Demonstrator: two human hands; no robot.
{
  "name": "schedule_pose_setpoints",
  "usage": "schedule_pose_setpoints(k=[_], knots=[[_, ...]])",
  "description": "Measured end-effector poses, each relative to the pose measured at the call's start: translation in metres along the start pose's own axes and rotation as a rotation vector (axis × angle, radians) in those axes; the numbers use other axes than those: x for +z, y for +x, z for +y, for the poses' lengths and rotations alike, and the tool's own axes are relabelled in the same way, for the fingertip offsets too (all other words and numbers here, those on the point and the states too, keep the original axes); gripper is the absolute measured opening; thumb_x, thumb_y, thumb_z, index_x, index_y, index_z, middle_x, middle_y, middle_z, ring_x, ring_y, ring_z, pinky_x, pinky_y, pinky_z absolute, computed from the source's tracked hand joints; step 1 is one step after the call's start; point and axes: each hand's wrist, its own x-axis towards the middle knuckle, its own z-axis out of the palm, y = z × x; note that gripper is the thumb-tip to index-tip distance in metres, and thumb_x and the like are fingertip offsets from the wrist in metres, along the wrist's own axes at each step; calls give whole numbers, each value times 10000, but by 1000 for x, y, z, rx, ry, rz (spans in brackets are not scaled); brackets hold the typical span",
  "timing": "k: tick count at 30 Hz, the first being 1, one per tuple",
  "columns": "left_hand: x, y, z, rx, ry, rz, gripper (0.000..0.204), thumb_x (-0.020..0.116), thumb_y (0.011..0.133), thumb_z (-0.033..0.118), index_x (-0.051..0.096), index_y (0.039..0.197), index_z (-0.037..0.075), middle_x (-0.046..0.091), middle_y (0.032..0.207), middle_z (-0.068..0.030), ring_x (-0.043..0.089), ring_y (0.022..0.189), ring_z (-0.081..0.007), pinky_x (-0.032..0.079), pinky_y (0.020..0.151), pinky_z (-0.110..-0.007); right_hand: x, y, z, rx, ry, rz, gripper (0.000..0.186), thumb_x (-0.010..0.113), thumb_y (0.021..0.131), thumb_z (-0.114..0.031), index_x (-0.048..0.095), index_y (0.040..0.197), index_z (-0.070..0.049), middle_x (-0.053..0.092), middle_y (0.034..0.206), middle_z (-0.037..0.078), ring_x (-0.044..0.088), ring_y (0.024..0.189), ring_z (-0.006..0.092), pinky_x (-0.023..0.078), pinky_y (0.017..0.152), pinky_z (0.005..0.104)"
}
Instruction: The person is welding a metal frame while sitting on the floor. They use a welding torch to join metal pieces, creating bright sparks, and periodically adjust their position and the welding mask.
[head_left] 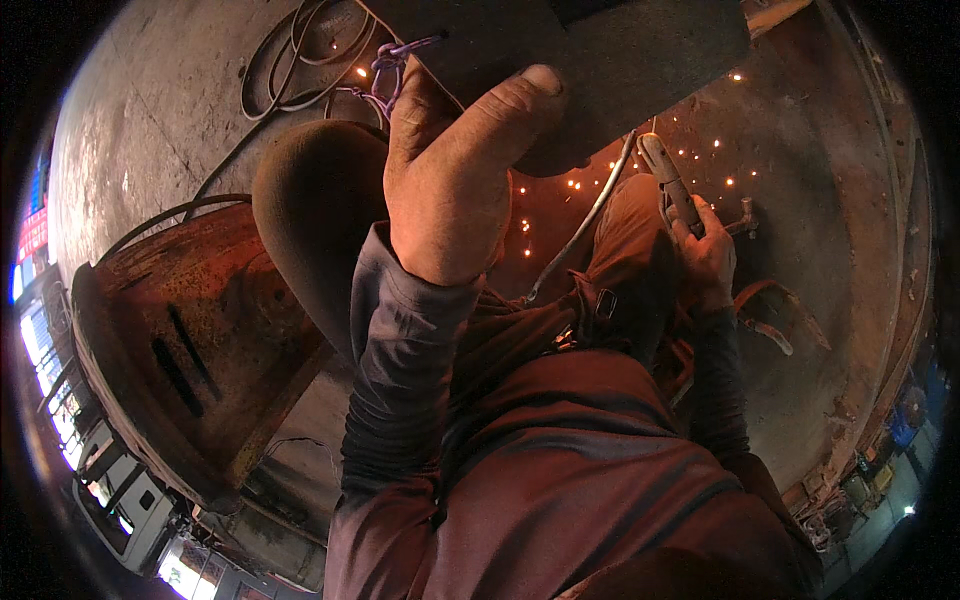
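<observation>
My left hand [450, 185] is closed on the near edge of a dark, flat welding shield [650, 75], thumb lying on top of it. Purple string [388, 72] is tied at the shield's left corner, beside my fingers. On the right, beyond my knee, my right hand [708, 255] grips an electrode holder [668, 180]. A thin rod sticks up from the holder's tip toward the shield, which hides its far end. From near the holder a pale cable [590, 225] runs down to my lap. Bright sparks [575, 185] scatter below the shield; the work itself is hidden.
A rusty, curved metal piece [200, 330] with slots stands close on my left. Coiled cable [285, 70] lies on the concrete floor [150, 130] at the far left. Right of my right hand are a small metal fitting [745, 218] and rusty scraps [780, 310]. Long metal edges [905, 270] line the far right.
</observation>
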Motion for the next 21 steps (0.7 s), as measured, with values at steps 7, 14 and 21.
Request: schedule_pose_setpoints(k=[7,14,21], knots=[[11,-3,6,-114,76,-3,270,712,928,74,618,1176,26,704,990,-62,691,890,-174,573,807,-311,3,8,17,12,-58,-58,648,658,914,-351,529,1412,43,615,1360,237,622,1221,337,454,1065,410],[13,2,10,-380,301,-445,208,680,919,64,639,1082,-59,675,923,-59,627,826,-121,523,715,-289,45,13,146,-425,-230,287,363,779,782,-218,655,1077,-48,676,971,162,668,869,325,523,797,408],[15,-1,16,-470,406,-490,159,628,916,57,647,1038,-44,648,852,-57,606,787,-127,512,718,-294,58,15,175,-418,-182,232,345,811,771,-225,689,1031,-33,702,1005,178,676,897,370,544,779,457]])
